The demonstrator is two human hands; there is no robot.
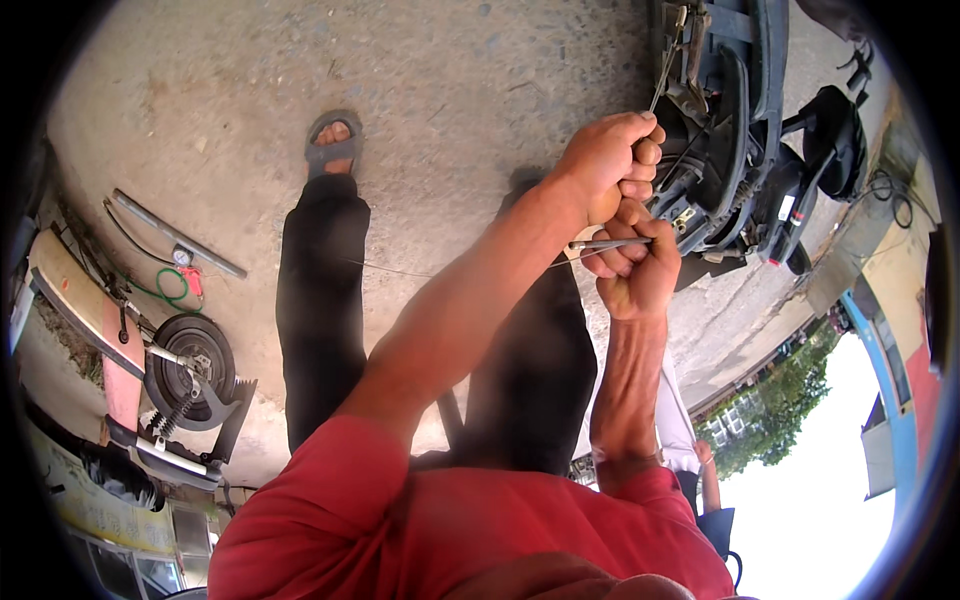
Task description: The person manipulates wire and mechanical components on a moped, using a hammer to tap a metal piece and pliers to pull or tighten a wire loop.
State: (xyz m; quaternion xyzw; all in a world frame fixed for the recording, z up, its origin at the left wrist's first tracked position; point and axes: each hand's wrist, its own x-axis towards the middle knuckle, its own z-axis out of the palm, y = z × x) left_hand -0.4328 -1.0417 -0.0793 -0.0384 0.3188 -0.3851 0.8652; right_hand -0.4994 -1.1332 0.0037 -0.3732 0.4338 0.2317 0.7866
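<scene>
My left hand is closed in a fist round a thin cable, which runs up from it into the frame of a partly stripped scooter. Just below, almost touching it, my right hand is curled round a slim grey metal rod; its kind cannot be made out. A fine loose wire trails leftward from near the right hand across my legs. What lies inside both fists is hidden by the fingers.
On the ground at left lie a grey bar, a pressure gauge with a green hose, and another two-wheeler's wheel. My sandalled foot rests ahead. Another person's arm shows at lower right.
</scene>
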